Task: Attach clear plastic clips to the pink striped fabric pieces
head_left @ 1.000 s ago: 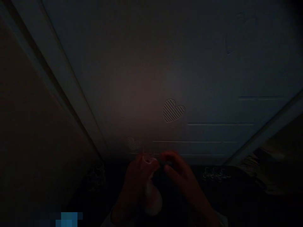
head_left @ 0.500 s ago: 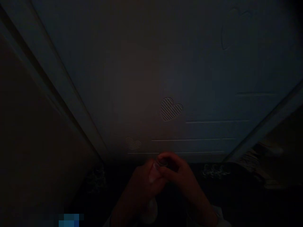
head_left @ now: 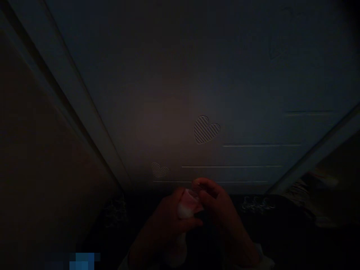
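More of the pink-and-white item [head_left: 188, 204] shows now than in the earlier frame, where the fingers covered most of it. It sits between the hands, before the heart-patterned door [head_left: 242, 90]. The left hand [head_left: 165, 215] is closed around it; the right hand [head_left: 221, 202] has its fingers curled narrowly at its near side, though whether they grip is too dark to tell. It looks light and probably yielding, so gentle support round its body and a fingertip hold on the edge should suit.
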Demonstrator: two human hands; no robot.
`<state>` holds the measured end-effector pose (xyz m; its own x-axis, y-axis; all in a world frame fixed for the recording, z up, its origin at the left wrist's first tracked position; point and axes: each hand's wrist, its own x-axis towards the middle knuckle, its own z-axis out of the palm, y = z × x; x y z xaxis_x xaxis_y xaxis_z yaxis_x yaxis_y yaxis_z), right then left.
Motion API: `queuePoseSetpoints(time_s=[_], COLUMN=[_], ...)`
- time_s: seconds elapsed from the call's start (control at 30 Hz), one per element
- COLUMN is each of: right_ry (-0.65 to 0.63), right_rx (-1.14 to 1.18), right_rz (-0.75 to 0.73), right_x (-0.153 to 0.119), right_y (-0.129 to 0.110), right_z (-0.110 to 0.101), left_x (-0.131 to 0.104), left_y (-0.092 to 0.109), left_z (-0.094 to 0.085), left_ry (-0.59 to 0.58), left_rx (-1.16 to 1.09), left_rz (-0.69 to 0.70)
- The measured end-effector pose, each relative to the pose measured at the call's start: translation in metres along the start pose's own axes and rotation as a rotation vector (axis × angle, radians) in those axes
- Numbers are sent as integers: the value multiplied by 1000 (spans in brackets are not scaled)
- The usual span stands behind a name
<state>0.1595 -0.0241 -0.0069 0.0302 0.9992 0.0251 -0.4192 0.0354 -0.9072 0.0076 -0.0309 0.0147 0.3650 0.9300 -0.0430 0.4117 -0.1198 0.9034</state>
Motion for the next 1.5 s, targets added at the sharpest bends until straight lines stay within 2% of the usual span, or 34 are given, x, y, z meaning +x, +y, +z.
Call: queuePoseSetpoints(time_s=[0.17, 0.33, 0.53, 0.77, 0.97, 1.23, 1.5], right_ry=[27, 22, -55, -134, -147, -247, -313], right_rx=[25, -17, -181, -221, -369, -449, -475], right_rz=[-42, -202, -387, -466, -576, -697, -693], right_x=[-1, -10, -19, -23, -23, -27, -29], right_y=[5, 3, -2, 0, -3, -11, -10], right_z=[-1, 3, 6, 10, 5, 6, 7], left_x=[-2, -3, -2, -3, -3, -5, -4], left_y=[-2, 2, 0, -4, 0, 2, -2], left_z=[-2, -5, -8, -9, -7, 0, 1], left_ry=[12, 45, 106, 169, 147, 138, 220], left_rx=[-115, -169, -166, -96, -118, -210, -279], left_rz=[-7, 22, 140, 168, 178, 140, 131])
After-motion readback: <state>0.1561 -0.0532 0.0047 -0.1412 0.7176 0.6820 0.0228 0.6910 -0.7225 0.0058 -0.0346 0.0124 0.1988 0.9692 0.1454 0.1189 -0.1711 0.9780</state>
